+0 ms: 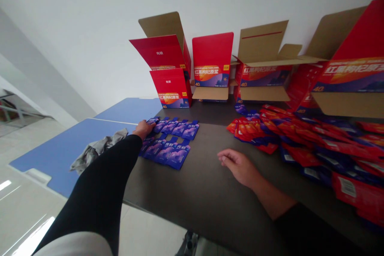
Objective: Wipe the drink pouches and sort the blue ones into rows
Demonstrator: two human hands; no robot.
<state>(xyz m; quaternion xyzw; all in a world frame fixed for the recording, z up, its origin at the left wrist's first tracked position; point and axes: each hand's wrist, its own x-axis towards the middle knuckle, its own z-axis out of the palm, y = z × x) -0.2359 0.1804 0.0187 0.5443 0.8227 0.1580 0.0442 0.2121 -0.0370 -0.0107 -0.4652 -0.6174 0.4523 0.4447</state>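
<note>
My left hand (144, 129) reaches out to the left and is closed on the edge of a purple pouch (154, 121) at the left end of the back row. Flat purple pouches lie overlapping in two rows, a back row (180, 128) and a front row (169, 153), their spouts partly covered. Over the dark table my right hand (240, 166) hovers or rests, fingers loosely curled and a little apart, holding nothing. A heap of red and purple pouches (303, 136) lies to its right.
Red cartons line the wall: two stacked ones (172, 84) at left, others with raised flaps, a middle carton (212, 62), another (265, 76) and a large one (354, 72). A grey cloth (97, 150) lies on the blue table (60, 168) left of the dark table (207, 192).
</note>
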